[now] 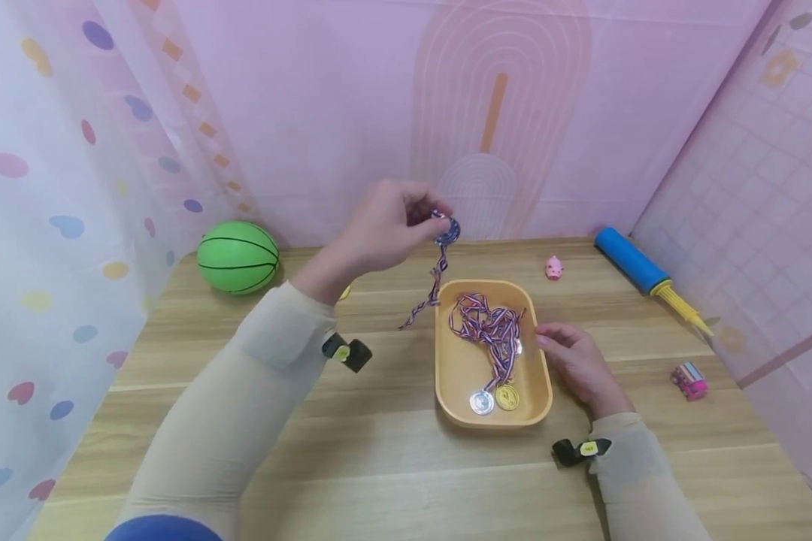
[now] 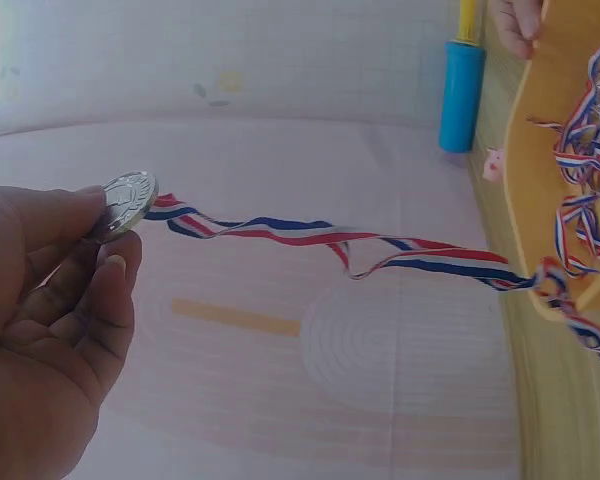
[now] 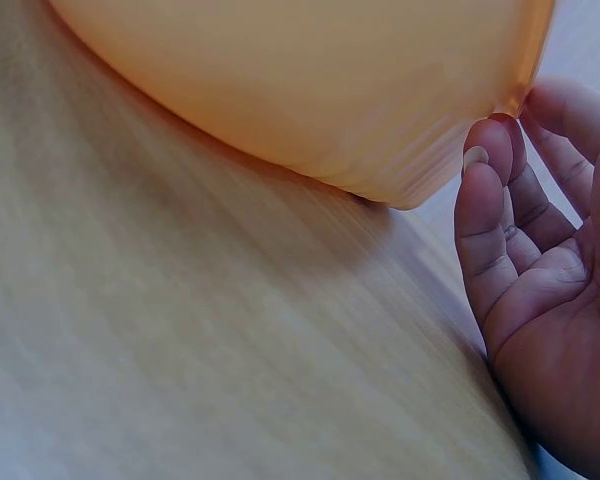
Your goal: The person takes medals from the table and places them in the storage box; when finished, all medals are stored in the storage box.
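My left hand (image 1: pixel 395 225) pinches a silver medal (image 2: pixel 130 205) between thumb and fingers, raised above the table behind the bin. Its red, white and blue ribbon (image 2: pixel 280 235) hangs down twisted, the lower end by the bin's left rim in the head view. The orange plastic bin (image 1: pixel 448 387) holds a tangle of striped ribbons (image 1: pixel 487 327), with a silver medal (image 1: pixel 482 403) and a gold medal (image 1: pixel 507 397) at its near end. At the bin's right side, my right hand (image 1: pixel 580 368) grips the rim, thumb on the edge and fingers against the outer wall.
A green ball (image 1: pixel 238 257) stands at the back left. Partly hidden behind my left wrist lies a small gold-coloured piece (image 1: pixel 346 291). To the right are a pink pig figure (image 1: pixel 553 268), a blue and yellow hand pump (image 1: pixel 639 263) and a small toy vehicle (image 1: pixel 690 382).
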`<action>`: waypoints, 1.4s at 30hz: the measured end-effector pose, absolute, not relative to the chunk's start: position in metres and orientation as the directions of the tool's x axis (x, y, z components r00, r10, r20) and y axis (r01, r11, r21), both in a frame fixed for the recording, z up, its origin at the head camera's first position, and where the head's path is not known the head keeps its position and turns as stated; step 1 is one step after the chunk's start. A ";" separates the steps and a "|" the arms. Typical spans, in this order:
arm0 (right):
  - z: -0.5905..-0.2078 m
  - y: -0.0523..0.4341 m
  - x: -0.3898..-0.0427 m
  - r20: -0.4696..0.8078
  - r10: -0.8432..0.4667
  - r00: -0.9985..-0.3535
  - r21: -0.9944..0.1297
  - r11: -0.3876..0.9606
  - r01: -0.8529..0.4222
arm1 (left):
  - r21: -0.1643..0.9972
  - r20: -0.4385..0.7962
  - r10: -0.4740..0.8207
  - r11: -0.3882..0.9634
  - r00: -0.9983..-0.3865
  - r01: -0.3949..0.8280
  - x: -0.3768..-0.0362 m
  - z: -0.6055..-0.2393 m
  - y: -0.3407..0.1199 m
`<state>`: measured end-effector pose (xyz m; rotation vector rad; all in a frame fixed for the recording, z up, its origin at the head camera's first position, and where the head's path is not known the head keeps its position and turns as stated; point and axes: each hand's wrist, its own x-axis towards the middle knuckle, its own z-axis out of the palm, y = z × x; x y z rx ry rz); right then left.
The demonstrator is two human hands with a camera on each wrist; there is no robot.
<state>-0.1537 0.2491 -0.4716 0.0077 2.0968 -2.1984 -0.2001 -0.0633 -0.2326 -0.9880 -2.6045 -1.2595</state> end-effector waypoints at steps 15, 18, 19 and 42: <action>-0.471 0.247 -0.148 -0.050 -0.089 -0.995 -0.996 -0.063 0.055 | 0.769 0.383 0.430 0.342 -0.818 0.540 -0.218 -0.248 -0.017; -0.472 0.244 -0.148 -0.029 -0.104 -0.994 -0.991 -0.124 0.042 | 0.783 0.321 0.429 0.380 -0.844 0.492 -0.221 -0.277 -0.015; -0.473 0.243 -0.148 -0.024 -0.111 -0.994 -0.989 -0.140 0.039 | 0.788 0.299 0.430 0.393 -0.852 0.474 -0.222 -0.288 -0.015; -0.471 0.241 -0.148 -0.034 -0.099 -0.995 -0.991 -0.124 0.046 | 0.640 -0.078 0.714 0.571 -0.696 0.514 -0.203 -0.394 -0.013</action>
